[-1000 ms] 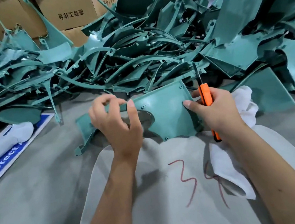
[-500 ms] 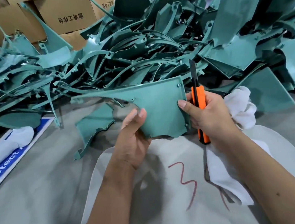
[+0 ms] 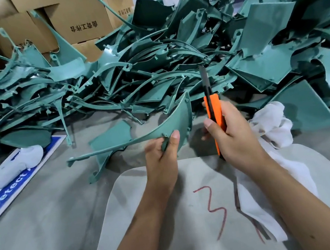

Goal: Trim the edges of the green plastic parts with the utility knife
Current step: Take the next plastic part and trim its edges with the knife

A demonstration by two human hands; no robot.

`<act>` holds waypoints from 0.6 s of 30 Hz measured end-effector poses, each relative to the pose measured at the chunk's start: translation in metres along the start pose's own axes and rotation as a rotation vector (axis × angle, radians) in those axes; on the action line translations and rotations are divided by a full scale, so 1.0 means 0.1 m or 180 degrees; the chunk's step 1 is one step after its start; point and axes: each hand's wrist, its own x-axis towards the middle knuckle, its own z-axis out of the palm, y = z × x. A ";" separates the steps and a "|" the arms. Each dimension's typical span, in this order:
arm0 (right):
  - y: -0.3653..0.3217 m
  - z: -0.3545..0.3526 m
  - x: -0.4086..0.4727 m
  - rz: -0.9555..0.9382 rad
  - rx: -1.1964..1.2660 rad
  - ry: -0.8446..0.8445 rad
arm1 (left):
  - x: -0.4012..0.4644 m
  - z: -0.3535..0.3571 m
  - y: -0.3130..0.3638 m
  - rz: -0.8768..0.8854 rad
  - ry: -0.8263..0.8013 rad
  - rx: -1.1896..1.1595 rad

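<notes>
Grey flooring (image 3: pixel 47 226) is carrying a heap of green plastic parts (image 3: pixel 172 60) across the frame's top. At centre, the left hand (image 3: pixel 162 157) is pinching one curved green part (image 3: pixel 160 125), seemingly edge-on, while the right hand (image 3: pixel 233 136) is gripping an upright orange utility knife (image 3: pixel 214 113) just beside it.

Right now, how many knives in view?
1: the orange utility knife, blade up, in the right hand, beside the green part the left hand holds. Others could be buried in the pile.
</notes>
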 end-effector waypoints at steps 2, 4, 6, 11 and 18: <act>-0.04 0.02 -0.02 -0.0315 0.0048 -0.0135 | 0.02 0.01 -0.01 0.0047 -0.0008 0.0069; -0.08 0.05 -0.07 -0.0407 0.0120 -0.0281 | 0.04 0.03 -0.03 0.0069 0.0089 0.0169; -0.12 0.09 -0.12 -0.0419 0.0301 -0.0424 | 0.05 0.03 -0.06 0.0029 0.0187 0.0073; -0.15 0.09 -0.13 -0.0705 0.0187 -0.0811 | 0.07 0.01 -0.11 -0.0009 0.0208 -0.0258; -0.06 0.10 -0.11 -0.0675 -0.0150 -0.0917 | 0.06 -0.01 -0.08 0.0178 0.0083 -0.0251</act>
